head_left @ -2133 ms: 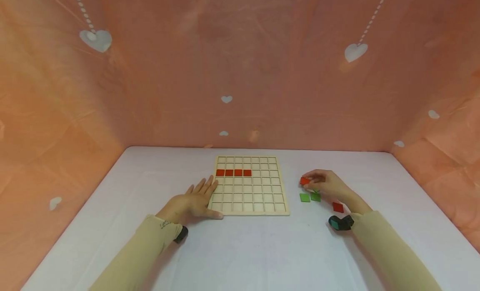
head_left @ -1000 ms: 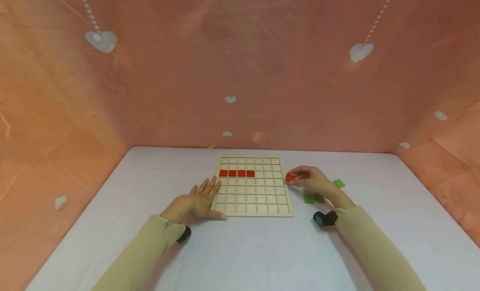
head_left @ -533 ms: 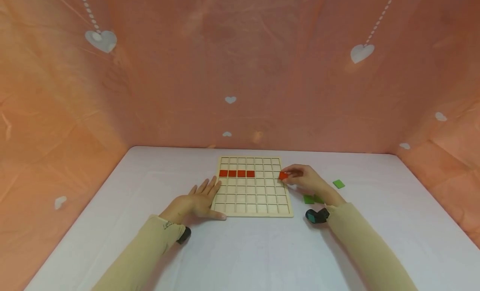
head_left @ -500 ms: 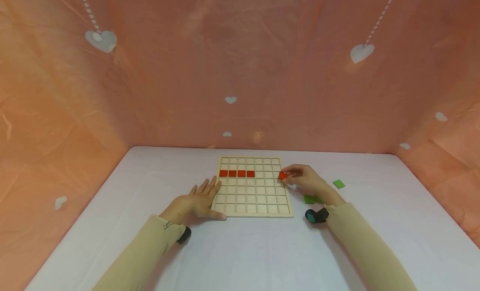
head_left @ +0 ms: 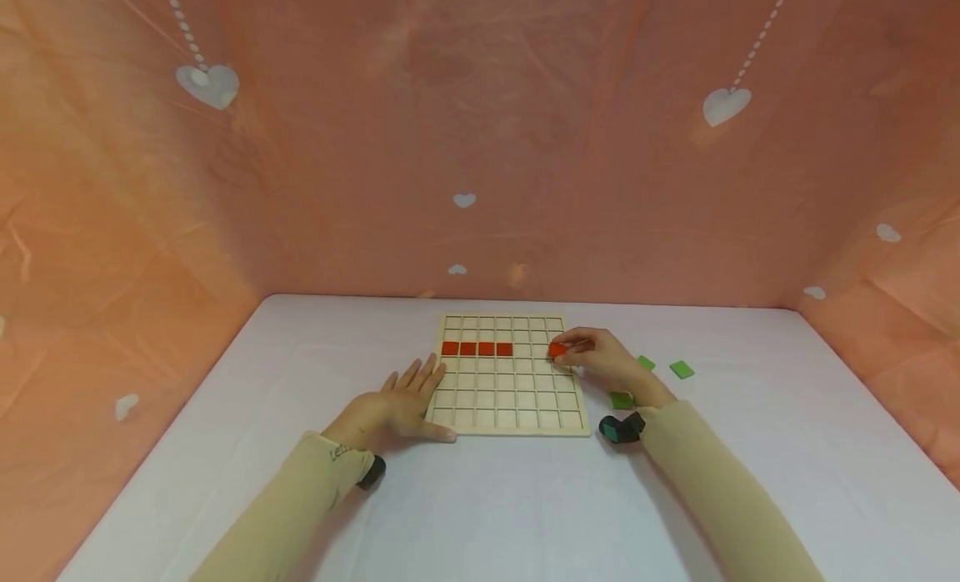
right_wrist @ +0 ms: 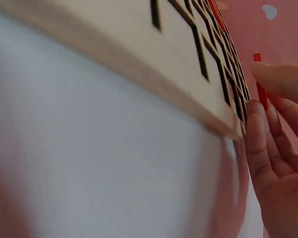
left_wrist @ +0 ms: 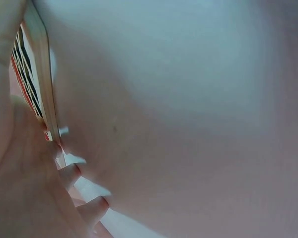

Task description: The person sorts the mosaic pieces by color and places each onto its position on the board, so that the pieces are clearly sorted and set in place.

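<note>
While the right hand (head_left: 604,357) pinches it, the tile (head_left: 556,349) (bright red) looks thin

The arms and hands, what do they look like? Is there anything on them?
The left sleeve and right sleeve are long and pale tan. Dark writing, too small to read surely, marks the left cuff. Each wrist has a black gadget; the right one shows a teal patch. The left hand and right hand wear no gloves.
</note>
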`<control>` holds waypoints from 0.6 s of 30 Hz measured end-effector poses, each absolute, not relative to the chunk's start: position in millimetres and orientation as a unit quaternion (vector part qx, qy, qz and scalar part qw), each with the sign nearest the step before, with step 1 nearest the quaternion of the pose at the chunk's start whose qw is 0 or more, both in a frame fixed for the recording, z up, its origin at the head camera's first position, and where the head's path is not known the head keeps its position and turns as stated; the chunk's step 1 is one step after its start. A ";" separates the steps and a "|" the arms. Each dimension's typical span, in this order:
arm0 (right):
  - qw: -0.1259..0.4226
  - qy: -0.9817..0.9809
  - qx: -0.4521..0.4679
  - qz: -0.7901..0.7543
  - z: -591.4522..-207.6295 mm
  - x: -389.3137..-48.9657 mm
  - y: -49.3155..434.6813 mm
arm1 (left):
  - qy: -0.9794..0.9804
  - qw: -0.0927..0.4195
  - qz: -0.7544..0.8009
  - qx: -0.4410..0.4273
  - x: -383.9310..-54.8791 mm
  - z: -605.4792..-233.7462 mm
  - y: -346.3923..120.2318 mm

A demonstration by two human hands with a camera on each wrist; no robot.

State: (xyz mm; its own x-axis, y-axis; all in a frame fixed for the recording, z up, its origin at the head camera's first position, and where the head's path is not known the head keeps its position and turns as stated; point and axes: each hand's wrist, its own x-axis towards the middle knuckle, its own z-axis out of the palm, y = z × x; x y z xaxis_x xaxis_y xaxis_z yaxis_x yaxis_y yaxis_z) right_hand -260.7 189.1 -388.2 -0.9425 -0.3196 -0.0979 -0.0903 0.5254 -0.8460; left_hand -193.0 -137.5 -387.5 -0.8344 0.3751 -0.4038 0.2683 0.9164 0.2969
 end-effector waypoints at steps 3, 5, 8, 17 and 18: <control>0.130 0.860 -0.115 -0.479 -387.2 -261.4 185.0 | 0.951 0.233 0.113 0.167 -190.8 -384.0 -136.5; 0.135 0.859 -0.114 -0.480 -387.3 -262.7 183.1 | 0.951 0.234 0.115 0.167 -189.9 -382.1 -135.6; 0.136 0.861 -0.117 -0.477 -386.2 -264.4 179.2 | 0.951 0.236 0.115 0.163 -191.0 -384.6 -135.8; 0.137 0.867 -0.133 -0.460 -384.2 -272.9 164.7 | 0.951 0.237 0.117 0.160 -191.1 -383.4 -134.6; 0.138 0.867 -0.134 -0.460 -384.7 -274.0 163.4 | 0.951 0.238 0.117 0.160 -191.1 -382.4 -133.9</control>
State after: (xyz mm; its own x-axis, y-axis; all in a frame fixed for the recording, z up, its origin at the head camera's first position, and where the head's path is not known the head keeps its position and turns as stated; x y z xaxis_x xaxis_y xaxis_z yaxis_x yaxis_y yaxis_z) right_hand -274.0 163.4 -384.7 -0.9261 -0.3587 -0.1169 -0.1045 0.5415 -0.8342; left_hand -191.1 -133.9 -382.4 -0.8352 0.3602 -0.4156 0.2491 0.9215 0.2980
